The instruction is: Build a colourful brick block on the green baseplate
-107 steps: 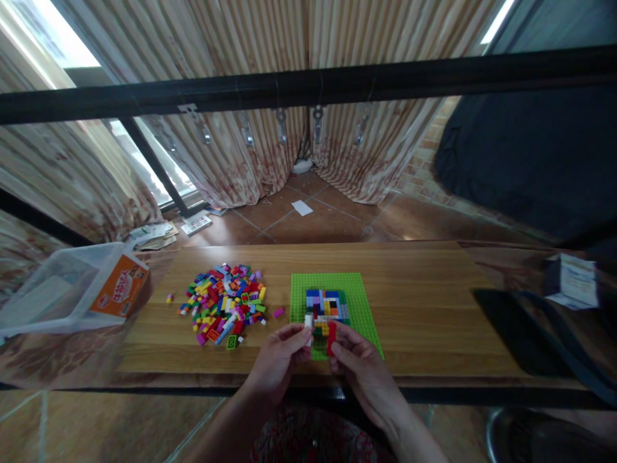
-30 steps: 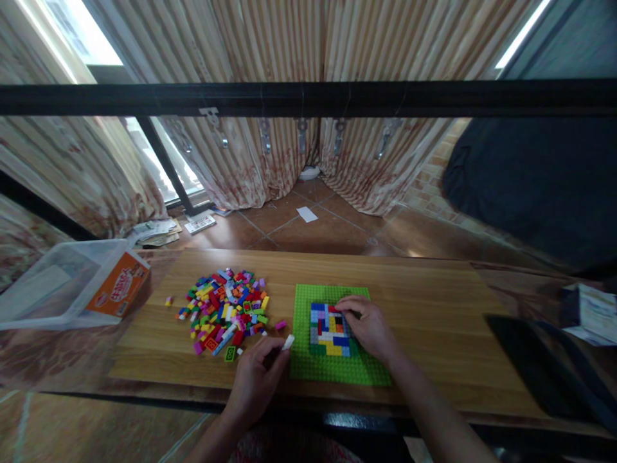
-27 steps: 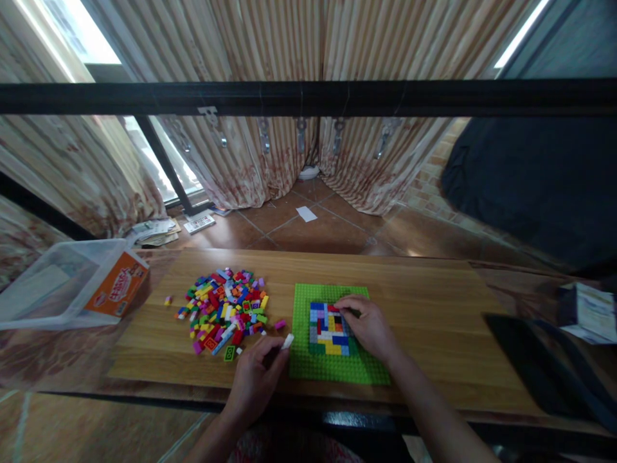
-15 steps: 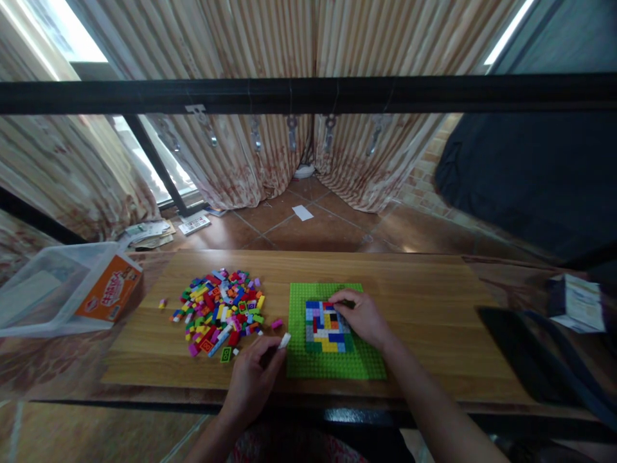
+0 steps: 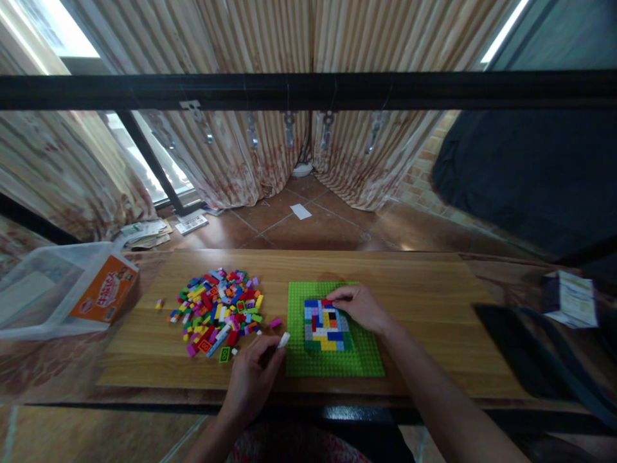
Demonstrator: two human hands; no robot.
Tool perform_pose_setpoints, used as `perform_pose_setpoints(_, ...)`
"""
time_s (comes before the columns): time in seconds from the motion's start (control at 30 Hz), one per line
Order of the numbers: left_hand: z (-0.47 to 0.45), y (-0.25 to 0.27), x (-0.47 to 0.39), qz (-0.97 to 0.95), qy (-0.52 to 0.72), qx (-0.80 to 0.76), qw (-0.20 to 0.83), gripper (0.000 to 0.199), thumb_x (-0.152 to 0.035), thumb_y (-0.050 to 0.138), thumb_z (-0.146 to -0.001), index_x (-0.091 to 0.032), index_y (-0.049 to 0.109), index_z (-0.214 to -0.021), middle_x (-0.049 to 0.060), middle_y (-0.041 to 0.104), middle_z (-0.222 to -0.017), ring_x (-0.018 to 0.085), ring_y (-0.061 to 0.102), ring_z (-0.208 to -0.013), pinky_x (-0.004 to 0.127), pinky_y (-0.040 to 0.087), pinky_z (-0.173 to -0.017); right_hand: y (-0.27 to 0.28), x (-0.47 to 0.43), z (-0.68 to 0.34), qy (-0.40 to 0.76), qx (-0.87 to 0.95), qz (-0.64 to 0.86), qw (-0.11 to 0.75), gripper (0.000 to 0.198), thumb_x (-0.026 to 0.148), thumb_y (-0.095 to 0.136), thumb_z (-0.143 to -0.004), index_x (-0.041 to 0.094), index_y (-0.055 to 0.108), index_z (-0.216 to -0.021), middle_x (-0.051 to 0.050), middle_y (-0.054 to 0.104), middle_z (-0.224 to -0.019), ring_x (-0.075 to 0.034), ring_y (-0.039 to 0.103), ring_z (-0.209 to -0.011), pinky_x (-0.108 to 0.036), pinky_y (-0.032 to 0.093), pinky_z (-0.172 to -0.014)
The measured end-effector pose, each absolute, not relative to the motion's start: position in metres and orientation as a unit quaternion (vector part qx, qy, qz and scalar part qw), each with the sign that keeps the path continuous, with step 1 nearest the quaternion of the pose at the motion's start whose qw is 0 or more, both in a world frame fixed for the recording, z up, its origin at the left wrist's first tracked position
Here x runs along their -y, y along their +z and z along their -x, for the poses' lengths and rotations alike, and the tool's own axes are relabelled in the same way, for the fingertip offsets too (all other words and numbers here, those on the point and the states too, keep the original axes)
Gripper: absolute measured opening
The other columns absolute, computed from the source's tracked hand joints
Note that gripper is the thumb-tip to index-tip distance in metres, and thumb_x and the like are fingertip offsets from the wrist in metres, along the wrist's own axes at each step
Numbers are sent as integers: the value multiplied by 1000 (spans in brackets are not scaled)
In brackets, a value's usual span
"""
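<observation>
My left hand (image 5: 254, 371) pinches a white toy brick (image 5: 284, 339) between thumb and fingers, at the left edge of the green baseplate (image 5: 296, 363). Multicoloured bricks form a patchwork (image 5: 330, 334) in the middle of that plate. At the patchwork's far right corner is my right hand (image 5: 364, 308), its fingers pressed together and touching the bricks beside a red one (image 5: 326, 303). Whatever those fingertips may hold is hidden. A loose pile of mixed bricks (image 5: 219, 310) lies left of the plate, with a magenta brick (image 5: 275, 323) between the two.
Everything rests on a low wooden table (image 5: 424, 283). A clear plastic bin (image 5: 53, 276) with an orange label stands at the left. To the right lie a dark flat object (image 5: 515, 347) and a small box (image 5: 571, 299). A black bar (image 5: 308, 93) crosses beyond the table.
The view has shifted very slightly. My right hand stays at the patchwork's far corner with only a small movement of its fingers. My left hand keeps hold of the white brick.
</observation>
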State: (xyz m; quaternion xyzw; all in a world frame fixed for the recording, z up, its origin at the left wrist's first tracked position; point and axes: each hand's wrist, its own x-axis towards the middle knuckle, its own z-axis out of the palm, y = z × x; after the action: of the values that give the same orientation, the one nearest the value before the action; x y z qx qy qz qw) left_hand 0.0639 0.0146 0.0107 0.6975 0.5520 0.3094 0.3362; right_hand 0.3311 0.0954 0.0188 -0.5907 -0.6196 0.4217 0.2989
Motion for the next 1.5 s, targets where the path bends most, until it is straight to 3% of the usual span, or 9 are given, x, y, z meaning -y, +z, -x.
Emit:
perform_pose_setpoints(0.23, -65, 12, -15, -698, 298, -558, 335, 26, -41, 54, -87, -20, 68, -93, 4, 69, -86, 18, 63, -79, 27, 49, -71, 20, -101, -331, 400, 658, 587, 249, 20, 12, 60, -74, 21, 75, -84, 0, 75, -84, -16, 69, -78, -28, 53, -74)
perform_pose_setpoints(0.43, -64, 11, -16, -709, 313, -550, 312, 24, -41, 55, -85, -21, 68, -91, 3, 70, -88, 19, 65, -81, 28, 50, -74, 30, -96, -324, 339, 694, 587, 243, 25, 9, 57, -73, 24, 75, -81, -1, 75, -83, -18, 68, -80, -31, 51, -78)
perform_pose_setpoints(0.6, -63, 9, -15, -725, 317, -536, 294, 23, -39, 53, -87, -21, 66, -89, 4, 70, -88, 19, 64, -82, 30, 51, -76, 33, -90, -324, 308, 715, 576, 248, 21, 20, 55, -80, 24, 75, -85, -2, 74, -93, -19, 66, -87, -31, 47, -81)
perform_pose_setpoints(0.8, -64, 5, -15, -727, 319, -540, 279, 18, -34, 52, -88, -21, 66, -86, 3, 69, -84, 18, 64, -80, 29, 49, -75, 26, -98, -323, 316, 707, 587, 235, 31, 35, 50, -85, 19, 74, -73, -2, 73, -74, -15, 62, -67, -24, 43, -62)
perform_pose_setpoints(1.27, -65, 6, -13, -703, 316, -553, 316, 20, -35, 55, -87, -20, 66, -93, 4, 70, -87, 18, 64, -81, 29, 49, -75, 24, -107, -318, 354, 668, 615, 223, 19, 34, 62, -75, 21, 76, -71, -2, 73, -67, -16, 62, -61, -25, 39, -54)
perform_pose_setpoints(1.5, -66, 7, -14, -696, 321, -552, 329, 20, -35, 54, -87, -21, 67, -92, 3, 69, -88, 18, 64, -82, 28, 49, -75, 23, -105, -315, 359, 657, 610, 262, 17, 33, 65, -72, 21, 74, -63, -1, 70, -61, -16, 61, -59, -25, 39, -53)
